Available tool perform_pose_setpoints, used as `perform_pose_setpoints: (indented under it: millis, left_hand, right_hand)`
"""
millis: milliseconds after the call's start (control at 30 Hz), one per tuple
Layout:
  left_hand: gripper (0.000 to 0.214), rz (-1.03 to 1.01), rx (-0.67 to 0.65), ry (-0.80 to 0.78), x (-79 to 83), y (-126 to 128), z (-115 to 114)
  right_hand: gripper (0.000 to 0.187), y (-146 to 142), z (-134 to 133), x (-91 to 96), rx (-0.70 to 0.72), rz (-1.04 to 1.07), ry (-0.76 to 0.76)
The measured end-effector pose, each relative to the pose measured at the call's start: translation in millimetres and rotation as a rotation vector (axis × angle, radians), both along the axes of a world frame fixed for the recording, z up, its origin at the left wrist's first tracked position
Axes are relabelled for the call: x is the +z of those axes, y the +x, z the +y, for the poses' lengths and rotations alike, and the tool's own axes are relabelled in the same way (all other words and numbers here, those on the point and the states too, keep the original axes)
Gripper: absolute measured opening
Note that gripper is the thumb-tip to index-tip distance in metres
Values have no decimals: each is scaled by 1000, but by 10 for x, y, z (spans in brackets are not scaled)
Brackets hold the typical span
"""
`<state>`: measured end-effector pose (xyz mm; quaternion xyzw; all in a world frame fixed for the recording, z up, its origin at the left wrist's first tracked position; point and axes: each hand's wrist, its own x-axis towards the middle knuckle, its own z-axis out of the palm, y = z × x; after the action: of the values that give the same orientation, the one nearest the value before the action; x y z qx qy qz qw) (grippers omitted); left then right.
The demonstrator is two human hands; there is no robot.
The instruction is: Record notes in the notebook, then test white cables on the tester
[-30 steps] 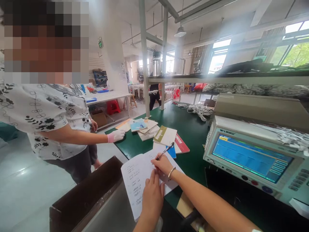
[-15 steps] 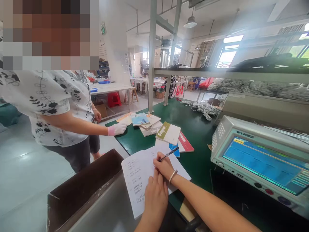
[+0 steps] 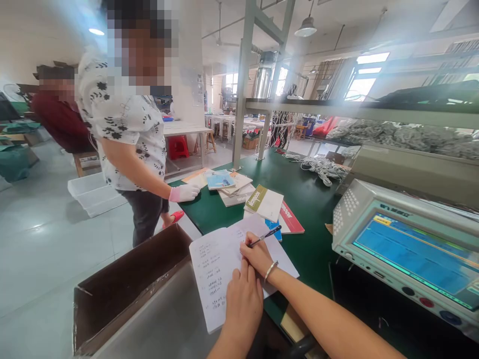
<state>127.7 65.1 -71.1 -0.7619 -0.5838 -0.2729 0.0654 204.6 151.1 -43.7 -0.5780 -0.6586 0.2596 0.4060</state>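
Note:
An open notebook (image 3: 207,279) with handwriting on its left page lies on the green table (image 3: 310,199). My right hand (image 3: 258,254) grips a dark pen (image 3: 266,235), its tip at the upper part of the right page, hidden by the fingers. A bracelet circles that wrist. Just below, my left hand (image 3: 243,299) rests flat on the notebook, fingers stretched out and touching my right hand. Beyond the open notebook lie several closed notebooks, among them a green-and-cream one (image 3: 264,203), a red-and-white one (image 3: 292,218) and a light blue one (image 3: 220,179).
A co-worker (image 3: 127,134) in a patterned shirt stands at the left, a gloved hand on the table edge. A brown open box (image 3: 130,289) is at lower left. An instrument with a blue screen (image 3: 415,254) stands right. White cables (image 3: 322,168) lie near the shelf frame (image 3: 243,89).
The view has shifted slightly, and the co-worker stands more to the right and farther back. Another seated person now shows at the left. My hands keep nearly the same place on the notebook.

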Motion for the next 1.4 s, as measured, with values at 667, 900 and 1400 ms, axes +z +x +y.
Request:
perform_pose_setpoints:
  millis: [667, 900, 1400]
  left_hand:
    - [34, 29, 15, -8, -17, -10, 9]
    - [32, 34, 16, -2, -29, -12, 9]
    - [32, -35, -7, -71, -18, -17, -3]
  right_hand:
    - [13, 13, -17, 18, -16, 6, -24]
    - [14, 25, 6, -31, -24, 27, -17]
    - [14, 7, -13, 17, -34, -11, 2]
